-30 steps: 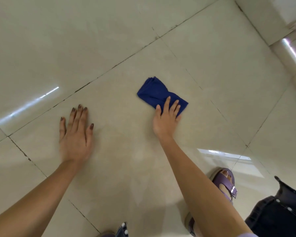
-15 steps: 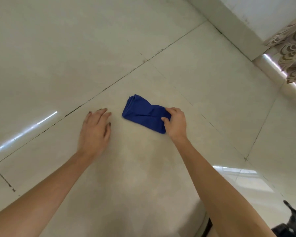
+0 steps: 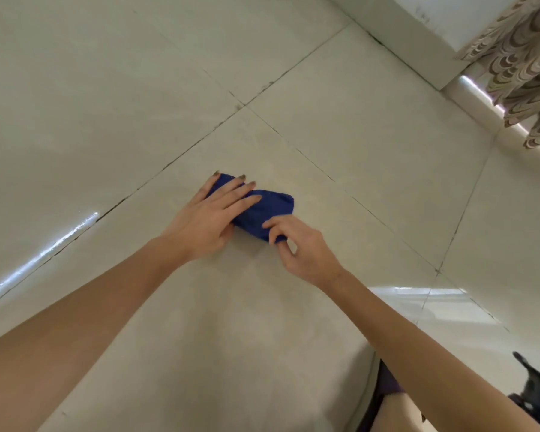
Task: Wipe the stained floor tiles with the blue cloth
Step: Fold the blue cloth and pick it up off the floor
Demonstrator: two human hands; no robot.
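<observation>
The folded blue cloth [image 3: 270,210] lies on a pale cream floor tile [image 3: 231,307] in the middle of the view. My left hand [image 3: 211,216] rests flat on the cloth's left half, fingers spread and pointing up-right, hiding that part. My right hand [image 3: 296,247] pinches the cloth's near right corner between thumb and fingers. Dark grout lines [image 3: 181,157] run diagonally just beyond the cloth.
A white skirting and wall [image 3: 418,29] close off the top right, with a patterned brown curtain [image 3: 521,63] hanging there. Dark clothing [image 3: 533,397] and part of my leg show at the bottom right corner. Glossy tiles spread to the left and far side.
My left hand has moved right from the bare tile onto the cloth. My right hand went from pressing flat on the cloth to pinching its near corner. The camera tilted upward.
</observation>
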